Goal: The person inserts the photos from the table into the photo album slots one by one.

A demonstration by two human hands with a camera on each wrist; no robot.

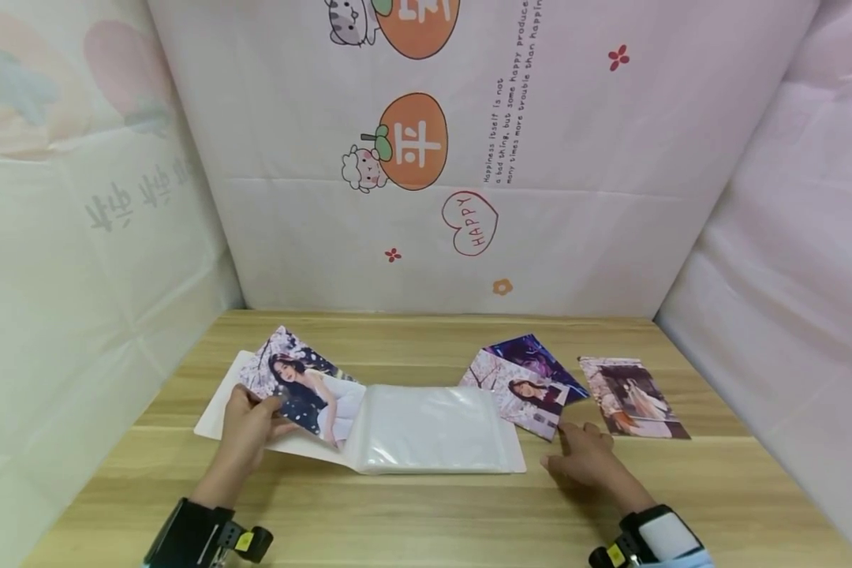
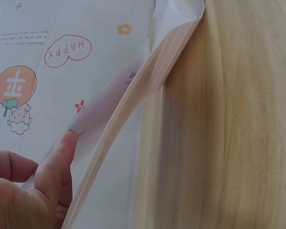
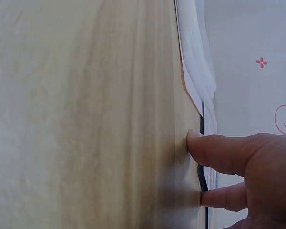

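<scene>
In the head view a photo album (image 1: 433, 430) lies spread on the table, its right side showing a clear plastic sleeve. My left hand (image 1: 247, 422) pinches a photo (image 1: 335, 394) of a person in white among blossoms, held tilted over the album's left side. From the left wrist, the thumb and fingers of my left hand (image 2: 43, 181) are on the photo's edge. My right hand (image 1: 584, 456) has its fingertips at the near corner of a pink blossom photo (image 1: 490, 371). The right wrist view shows that hand's (image 3: 257, 167) thumb and one finger extended and apart.
A purple-blue photo (image 1: 528, 355) lies partly under the pink blossom photo, whose left part meets the album's right edge. Farther right is another photo (image 1: 635, 398). A printed white cloth (image 1: 312, 237) hangs behind the wooden table (image 1: 426, 521), with cloth on both sides.
</scene>
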